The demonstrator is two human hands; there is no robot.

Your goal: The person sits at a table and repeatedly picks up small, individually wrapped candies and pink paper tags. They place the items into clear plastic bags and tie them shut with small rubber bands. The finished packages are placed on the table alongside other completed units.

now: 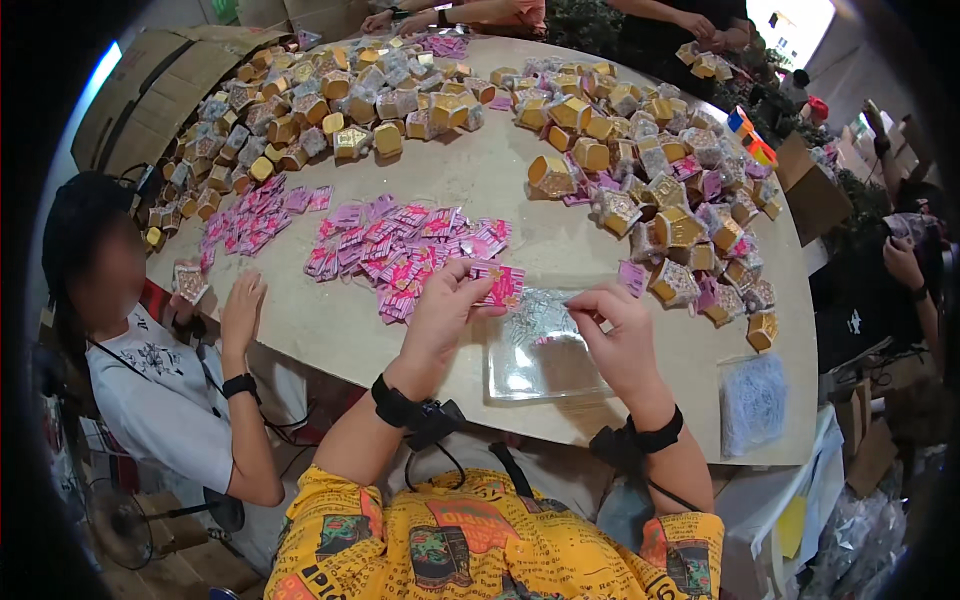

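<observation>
My left hand (440,318) pinches a pink printed card (500,284) between thumb and fingers, above the table's near middle. My right hand (620,335) is closed in a pinch over the right side of a shallow clear tray (495,388); whatever its fingertips hold is too small to make out. Inside the tray lie many tiny thin silvery pieces (545,322), partly behind my hands. Just beyond my left hand spreads a loose heap of pink cards (400,245).
Gold house-shaped ornaments (680,228) in clear wrap are heaped at right, with another such heap (345,95) at far left. A bundle of pale strands (755,405) lies near the right edge. A co-worker (170,370) sits at left; others stand beyond the table.
</observation>
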